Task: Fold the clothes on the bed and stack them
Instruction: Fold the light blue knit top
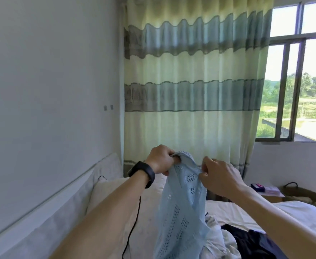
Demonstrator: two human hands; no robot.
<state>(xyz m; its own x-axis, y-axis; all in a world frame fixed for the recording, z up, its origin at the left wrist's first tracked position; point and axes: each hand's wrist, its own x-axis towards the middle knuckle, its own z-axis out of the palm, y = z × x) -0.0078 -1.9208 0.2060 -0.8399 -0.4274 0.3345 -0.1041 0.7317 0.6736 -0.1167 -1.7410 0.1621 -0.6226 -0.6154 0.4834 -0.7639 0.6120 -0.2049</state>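
A light blue knit garment (179,208) with rows of small holes hangs in the air above the bed (234,210). My left hand (162,160) grips its top edge on the left, a black band on that wrist. My right hand (219,176) pinches the top edge on the right. The fabric drops straight down between my forearms. Below it on the bed lie a white garment (219,238) and a dark navy garment (254,243), both crumpled.
A white pillow (108,193) and a black cable (134,221) lie at the left by the padded headboard (47,217). A striped curtain (190,90) hangs ahead, a window (299,81) at right. A bedside stand with small boxes (265,189) and a woven basket (303,195) stands beyond the bed.
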